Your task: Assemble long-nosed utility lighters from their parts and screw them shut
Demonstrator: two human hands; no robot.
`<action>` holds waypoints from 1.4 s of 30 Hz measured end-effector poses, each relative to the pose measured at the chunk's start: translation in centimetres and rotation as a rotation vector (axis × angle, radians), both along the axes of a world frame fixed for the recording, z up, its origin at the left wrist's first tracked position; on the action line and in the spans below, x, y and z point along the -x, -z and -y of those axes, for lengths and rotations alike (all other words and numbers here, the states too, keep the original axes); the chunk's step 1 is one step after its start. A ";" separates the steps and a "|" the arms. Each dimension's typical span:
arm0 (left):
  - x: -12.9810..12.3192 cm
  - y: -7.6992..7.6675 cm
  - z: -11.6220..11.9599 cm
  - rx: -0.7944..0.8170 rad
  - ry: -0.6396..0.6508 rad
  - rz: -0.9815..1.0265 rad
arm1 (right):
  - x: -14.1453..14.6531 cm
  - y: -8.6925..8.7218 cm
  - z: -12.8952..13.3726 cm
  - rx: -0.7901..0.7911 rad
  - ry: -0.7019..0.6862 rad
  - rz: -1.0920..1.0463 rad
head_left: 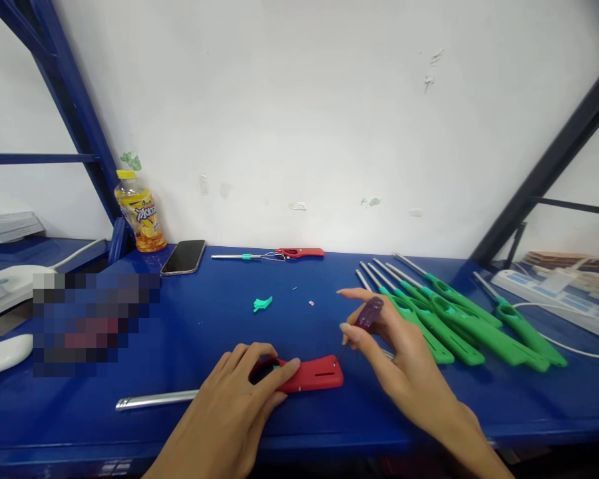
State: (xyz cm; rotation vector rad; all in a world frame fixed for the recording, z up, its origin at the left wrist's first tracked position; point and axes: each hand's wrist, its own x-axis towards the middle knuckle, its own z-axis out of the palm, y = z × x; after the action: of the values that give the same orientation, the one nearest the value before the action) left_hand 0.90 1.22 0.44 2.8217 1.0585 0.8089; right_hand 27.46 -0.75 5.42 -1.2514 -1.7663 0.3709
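A red lighter body [317, 374] with a long silver tube [157, 399] lies flat on the blue table near its front edge. My left hand [239, 392] wraps over its left part, thumb on the red plastic. Between the thumb and fingers of my right hand [404, 352] is a small screwdriver with a dark purple handle [369, 313]. Its thin tip meets the right end of the red body, near a small hole. Behind them lie a small turquoise trigger piece [262, 304] and a tiny pinkish part [311, 303].
Several green lighters [459, 326] lie at the right, beside a white power strip [559, 299]. An opened red lighter [302, 253] rests by the wall. At the back left are a phone [184, 257] and a bottle [142, 216]. A blurred patch covers the left side.
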 end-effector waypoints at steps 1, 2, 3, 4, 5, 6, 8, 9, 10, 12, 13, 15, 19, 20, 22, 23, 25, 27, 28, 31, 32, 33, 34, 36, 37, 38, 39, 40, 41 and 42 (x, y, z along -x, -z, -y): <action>0.0 0.1 0.0 0.000 0.003 0.000 | 0.3 -0.1 -0.2 -0.019 0.013 0.012; 0.0 0.1 0.0 0.000 0.005 -0.001 | 0.5 -0.1 -0.4 -0.046 0.024 0.025; 0.1 0.2 0.0 -0.001 0.006 -0.002 | 0.8 -0.2 -0.5 -0.079 0.030 0.037; 0.1 0.2 -0.1 -0.002 0.006 -0.003 | 1.1 -0.2 -0.7 -0.112 0.029 0.048; 0.1 0.2 -0.1 -0.002 0.007 -0.002 | 1.3 -0.3 -0.8 -0.139 0.028 0.057; 0.1 0.2 -0.2 -0.003 0.007 -0.002 | 1.4 -0.3 -0.9 -0.158 0.029 0.062; 0.1 0.2 -0.3 -0.002 0.006 -0.001 | 1.5 -0.3 -0.8 -0.169 0.030 0.051; 0.1 0.2 -0.3 -0.003 0.008 -0.001 | 1.5 -0.4 -0.7 -0.164 0.022 0.024; 0.1 0.2 -0.3 -0.003 0.010 0.002 | 1.4 -0.4 -0.6 -0.155 0.007 -0.019; 0.1 0.2 -0.3 -0.002 0.011 0.006 | 1.4 -0.5 -0.5 -0.132 -0.040 -0.143; 0.1 0.3 -0.3 -0.001 0.013 0.007 | 1.5 -0.6 -0.5 -0.118 -0.061 -0.208; 0.1 0.3 -0.2 -0.004 0.011 0.007 | 1.7 -0.8 -0.6 -0.130 -0.066 -0.297; 0.1 0.4 -0.3 -0.041 0.016 0.020 | 2.1 -1.3 -0.9 -0.302 0.046 -0.123; 0.2 0.3 -0.3 -0.049 0.018 0.020 | 2.0 -1.4 -0.9 -0.328 0.070 -0.067; 0.2 0.3 -0.3 -0.054 0.020 0.016 | 1.8 -1.6 -0.8 -0.293 0.050 -0.050; 0.2 0.4 -0.3 -0.053 0.023 0.015 | 1.7 -1.7 -0.7 -0.244 0.014 -0.093; 0.2 0.4 -0.2 -0.048 0.029 0.011 | 1.5 -1.8 -0.6 -0.129 -0.074 -0.207; 0.2 0.5 -0.2 -0.047 0.023 0.004 | 1.2 -1.7 -0.6 -0.105 -0.088 -0.264; 0.3 0.6 -0.2 -0.050 0.021 0.004 | 1.1 -1.6 -0.6 -0.140 -0.057 -0.246; 0.2 0.6 -0.3 -0.065 0.020 0.008 | 0.9 -1.3 -0.6 -0.292 0.046 -0.113; 0.2 0.5 -0.3 -0.067 0.025 0.009 | 0.8 -1.3 -0.5 -0.298 0.029 -0.091; 0.2 0.5 -0.4 -0.065 0.027 0.005 | 0.7 -1.3 -0.4 -0.278 -0.014 -0.089; 0.2 0.5 -0.4 -0.060 0.028 -0.003 | 0.7 -1.3 -0.3 -0.248 -0.067 -0.099; 0.2 0.5 -0.5 -0.052 0.021 -0.020 | 0.7 -1.4 -0.2 -0.231 -0.121 -0.106; 0.2 0.5 -0.5 -0.049 0.015 -0.028 | 0.8 -1.4 -0.2 -0.268 -0.098 -0.092; 0.2 0.5 -0.5 -0.049 0.011 -0.030 | 0.9 -1.4 -0.2 -0.314 -0.056 -0.066; 0.2 0.5 -0.5 -0.055 0.012 -0.025 | 0.9 -1.4 -0.3 -0.354 -0.012 -0.040; 0.3 0.6 -0.5 -0.060 0.015 -0.016 | 0.9 -1.5 -0.3 -0.371 0.019 -0.021; 0.3 0.6 -0.4 -0.068 0.018 -0.005 | 0.9 -1.6 -0.3 -0.359 0.023 -0.010; 0.2 0.6 -0.4 -0.073 0.020 0.003 | 0.8 -1.7 -0.3 -0.320 -0.005 -0.006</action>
State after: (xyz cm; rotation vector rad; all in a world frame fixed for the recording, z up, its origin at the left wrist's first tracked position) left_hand 0.65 1.63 -0.20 2.8848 1.0186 0.8681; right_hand 26.61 -0.49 7.10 -1.0165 -1.7430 0.0882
